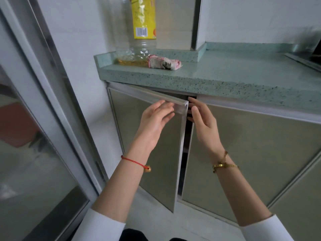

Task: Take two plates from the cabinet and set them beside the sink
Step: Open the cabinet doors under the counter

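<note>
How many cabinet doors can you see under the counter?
2. The left door, partly open, is at the left hand; the right door, shut, is beside it. More may lie out of view.

Head view, looking down, close to cabinet.

Cabinet: under-counter, grey-fronted. Left door is swung ajar toward 6 o'clock. Sink is glimpsed at 2 o'clock.

A home kitchen: speckled green countertop, cabinet doors, oil bottle
</note>
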Tool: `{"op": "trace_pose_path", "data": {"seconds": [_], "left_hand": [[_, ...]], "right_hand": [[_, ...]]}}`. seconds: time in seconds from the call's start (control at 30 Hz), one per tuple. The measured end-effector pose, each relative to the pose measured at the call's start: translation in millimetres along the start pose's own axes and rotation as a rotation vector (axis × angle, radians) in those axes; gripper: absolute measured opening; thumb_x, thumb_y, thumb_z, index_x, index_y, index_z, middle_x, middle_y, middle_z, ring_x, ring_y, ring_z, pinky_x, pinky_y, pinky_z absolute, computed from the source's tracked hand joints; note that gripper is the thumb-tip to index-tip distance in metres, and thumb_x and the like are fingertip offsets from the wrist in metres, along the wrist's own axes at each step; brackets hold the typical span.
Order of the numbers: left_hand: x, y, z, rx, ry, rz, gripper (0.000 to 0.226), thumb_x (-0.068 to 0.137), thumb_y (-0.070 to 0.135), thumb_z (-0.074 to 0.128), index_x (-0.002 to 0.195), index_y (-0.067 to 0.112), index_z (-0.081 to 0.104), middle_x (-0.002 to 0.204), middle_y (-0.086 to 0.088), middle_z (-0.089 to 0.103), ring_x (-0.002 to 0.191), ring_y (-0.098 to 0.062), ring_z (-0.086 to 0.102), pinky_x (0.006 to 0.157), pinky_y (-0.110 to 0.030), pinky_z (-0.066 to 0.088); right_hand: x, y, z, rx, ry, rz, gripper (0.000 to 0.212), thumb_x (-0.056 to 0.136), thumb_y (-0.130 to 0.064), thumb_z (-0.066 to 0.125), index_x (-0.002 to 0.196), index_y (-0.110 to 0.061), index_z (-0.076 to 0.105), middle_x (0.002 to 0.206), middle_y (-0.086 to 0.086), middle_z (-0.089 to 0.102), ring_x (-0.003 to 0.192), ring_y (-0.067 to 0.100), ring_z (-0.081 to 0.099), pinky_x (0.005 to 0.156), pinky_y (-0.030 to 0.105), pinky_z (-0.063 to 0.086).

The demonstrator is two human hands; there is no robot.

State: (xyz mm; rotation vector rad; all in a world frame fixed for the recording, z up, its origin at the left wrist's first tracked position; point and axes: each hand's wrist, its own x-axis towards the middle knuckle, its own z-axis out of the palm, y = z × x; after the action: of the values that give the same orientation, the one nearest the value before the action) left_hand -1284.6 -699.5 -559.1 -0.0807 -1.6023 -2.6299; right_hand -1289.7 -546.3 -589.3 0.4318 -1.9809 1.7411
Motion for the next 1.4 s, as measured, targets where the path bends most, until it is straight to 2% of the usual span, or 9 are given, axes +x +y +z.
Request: {"op": "trace_pose_path", "data": {"seconds": [0.17,0.37,0.5,0.6,0.77,0.9,1.03,1.2,1.4], "left_hand": [[-27.3,11.1,-25.1,0.011,-0.043,0.036,0.055,0.091,-0.006,0.058,0.144,-0.005,0.042,0.13,-0.018,0.066,0.124,-0.022,0.063,0.101,-0.029,0.052],[-63.3,20.5,-48.7,-0.057,-0.002,0.123,0.043,0.092,-0.008,0.053,0.134,-0.001,0.056,0.116,-0.009,0.075,0.112,-0.017,0.069,0.092,-0.023,0.056],[-90.6,28.5,-65.4,-0.004,0.078,0.222,0.042,0.091,-0.002,0.057,0.133,0.005,0.06,0.124,-0.011,0.072,0.12,-0.021,0.066,0.094,-0.027,0.055],[-114.6,30.9,-82.3,0.216,0.21,0.393,0.045,0.091,0.011,0.063,0.135,0.017,0.06,0.126,-0.005,0.071,0.122,-0.017,0.064,0.103,-0.031,0.051],[-150.3,23.2,-113.2,0.515,0.501,0.68,0.039,0.091,0.013,0.068,0.129,0.02,0.062,0.128,0.0,0.066,0.122,-0.017,0.061,0.091,-0.015,0.051],[-160.6,26.1,-144.9,0.583,0.681,0.671,0.038,0.086,0.003,0.072,0.121,0.019,0.066,0.113,0.011,0.073,0.107,-0.007,0.069,0.084,-0.014,0.053],[-159.8,35.3,-176.3,0.647,0.793,0.656,0.035,0.084,0.001,0.073,0.114,0.019,0.069,0.104,0.009,0.075,0.098,-0.005,0.072,0.084,-0.012,0.052],[-149.1,54.6,-211.5,0.668,0.886,0.636,0.044,0.086,-0.003,0.069,0.128,0.012,0.064,0.118,-0.006,0.073,0.102,-0.011,0.069,0.089,-0.013,0.05],[-134.8,64.7,-237.2,0.734,0.892,0.624,0.052,0.092,-0.004,0.061,0.141,0.009,0.052,0.131,-0.004,0.065,0.103,0.013,0.063,0.092,-0.006,0.045]], "right_hand": [[-17.8,-12.0,29.1,0.108,-0.062,-0.122,0.022,0.102,-0.016,0.051,0.119,-0.009,0.065,0.094,-0.012,0.066,0.078,-0.001,0.056,0.074,0.014,0.045],[-41.5,-29.0,56.5,0.197,-0.154,-0.154,0.008,0.097,-0.02,0.06,0.099,-0.013,0.062,0.112,0.007,0.071,0.083,0.01,0.065,0.074,0.025,0.051],[-53.1,-40.4,80.7,0.226,-0.202,-0.186,0.014,0.09,-0.027,0.068,0.094,-0.015,0.065,0.105,0.007,0.072,0.084,0.015,0.07,0.078,0.032,0.055],[-58.0,-47.7,102.3,0.261,-0.26,-0.215,0.012,0.086,-0.027,0.074,0.093,-0.021,0.066,0.103,0.004,0.074,0.084,0.013,0.072,0.079,0.036,0.059],[-66.3,-59.8,146.3,0.229,-0.324,-0.315,0.019,0.084,-0.025,0.077,0.097,-0.013,0.07,0.103,-0.003,0.073,0.092,0.012,0.072,0.076,0.028,0.058],[-69.3,-67.8,185.3,0.143,-0.377,-0.396,0.026,0.083,-0.027,0.078,0.103,-0.012,0.07,0.105,0.003,0.068,0.105,0.021,0.062,0.087,0.036,0.052],[-66.1,-81.1,223.7,0.073,-0.432,-0.41,0.034,0.081,-0.031,0.078,0.11,-0.015,0.069,0.115,0.002,0.062,0.113,0.018,0.052,0.098,0.019,0.038],[-59.7,-86.6,265.2,0.075,-0.528,-0.412,0.036,0.085,-0.028,0.075,0.117,-0.013,0.067,0.123,0.004,0.058,0.12,0.018,0.05,0.105,0.034,0.042],[-53.5,-77.8,296.5,0.079,-0.566,-0.463,0.037,0.09,-0.017,0.067,0.126,-0.009,0.065,0.132,0.007,0.057,0.128,0.021,0.05,0.114,0.033,0.037]]}}
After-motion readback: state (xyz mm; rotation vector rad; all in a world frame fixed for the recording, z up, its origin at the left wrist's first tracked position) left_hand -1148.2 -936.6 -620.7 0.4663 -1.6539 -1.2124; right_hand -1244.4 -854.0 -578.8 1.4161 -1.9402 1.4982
